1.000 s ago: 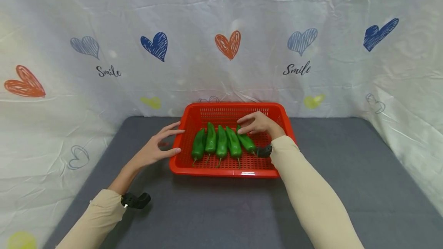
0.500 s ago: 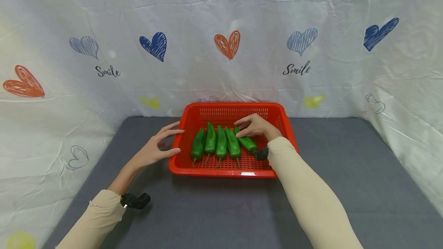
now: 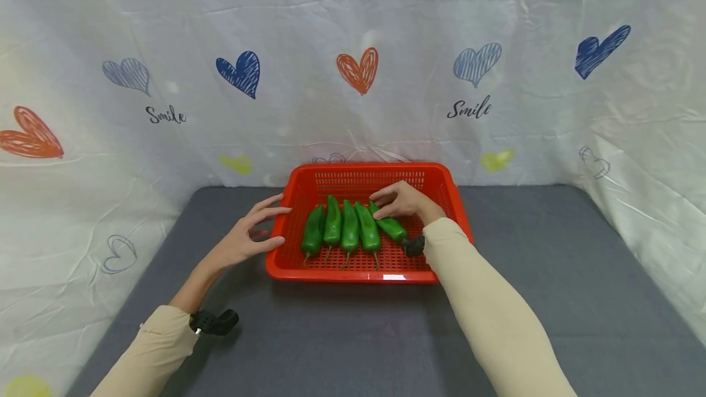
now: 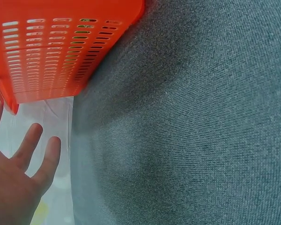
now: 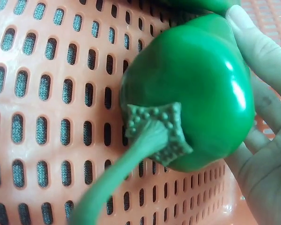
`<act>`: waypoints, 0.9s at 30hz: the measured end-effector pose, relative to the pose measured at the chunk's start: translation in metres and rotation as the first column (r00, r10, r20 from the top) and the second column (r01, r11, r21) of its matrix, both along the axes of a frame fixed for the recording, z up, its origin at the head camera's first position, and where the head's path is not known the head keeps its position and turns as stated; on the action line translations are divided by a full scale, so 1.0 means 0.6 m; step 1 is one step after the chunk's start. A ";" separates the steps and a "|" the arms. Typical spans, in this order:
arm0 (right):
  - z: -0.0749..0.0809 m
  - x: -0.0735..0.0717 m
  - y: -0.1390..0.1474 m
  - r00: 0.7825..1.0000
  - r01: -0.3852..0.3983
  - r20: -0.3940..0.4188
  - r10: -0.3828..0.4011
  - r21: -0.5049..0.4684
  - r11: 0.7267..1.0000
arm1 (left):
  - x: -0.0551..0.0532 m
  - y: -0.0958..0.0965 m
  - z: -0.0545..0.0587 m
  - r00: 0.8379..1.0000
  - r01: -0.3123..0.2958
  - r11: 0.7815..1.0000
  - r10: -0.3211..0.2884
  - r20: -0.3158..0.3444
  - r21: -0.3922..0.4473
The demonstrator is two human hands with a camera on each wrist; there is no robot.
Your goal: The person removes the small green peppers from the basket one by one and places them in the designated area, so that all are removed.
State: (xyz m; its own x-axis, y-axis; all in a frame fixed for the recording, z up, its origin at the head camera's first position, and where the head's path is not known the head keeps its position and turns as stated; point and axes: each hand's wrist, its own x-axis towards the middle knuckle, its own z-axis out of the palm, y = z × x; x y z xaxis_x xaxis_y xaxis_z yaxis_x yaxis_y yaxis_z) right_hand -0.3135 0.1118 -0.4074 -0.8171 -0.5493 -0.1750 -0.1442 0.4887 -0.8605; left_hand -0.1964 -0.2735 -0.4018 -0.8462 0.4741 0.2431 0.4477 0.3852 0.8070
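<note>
A red plastic basket [image 3: 331, 276] stands on the grey tabletop with several green chili peppers [image 3: 350, 228] lying side by side in it, stems toward the front. My right hand [image 3: 405, 200] reaches inside and pinches the rightmost pepper [image 5: 196, 93] near its far end, between thumb and fingers. That pepper lies slanted, its stem end by the wrist strap. At the basket's left side, my left hand [image 3: 242, 239] has its fingers spread, with fingertips at the rim. In the left wrist view, the slotted basket wall [image 4: 51, 51] is beside those extended fingers [image 4: 49, 159].
Grey cloth [image 3: 353, 336] covers the table in front of the basket and on both sides. Close behind the basket hangs a white curtain [image 3: 309, 121] printed with hearts. A black strap [image 3: 215, 321] is around the left wrist.
My right hand has moved slightly left and down onto the rightmost pepper, whose far end has shifted a little left toward its neighbour. The left hand stays at the rim. The view has turned slightly.
</note>
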 end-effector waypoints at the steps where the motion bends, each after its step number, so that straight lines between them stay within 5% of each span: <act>1: 0.000 0.000 0.000 1.000 0.002 0.000 -0.002 -0.001 1.000 | 0.000 0.000 0.000 1.000 0.001 1.000 -0.001 0.000 0.002; 27: 0.006 -0.002 0.002 0.999 0.035 0.040 -0.034 -0.031 0.999 | -0.004 -0.001 -0.009 1.000 0.021 0.999 -0.021 -0.004 0.041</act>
State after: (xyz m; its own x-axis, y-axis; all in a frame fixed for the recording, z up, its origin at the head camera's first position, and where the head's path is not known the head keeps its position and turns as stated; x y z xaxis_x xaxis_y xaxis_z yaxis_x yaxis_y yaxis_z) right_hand -0.3148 0.1129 -0.4039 -0.8284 -0.5269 -0.1900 -0.0938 0.4650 -0.8803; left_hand -0.1988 -0.2738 -0.4073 -0.8352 0.4813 0.2660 0.4584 0.3423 0.8202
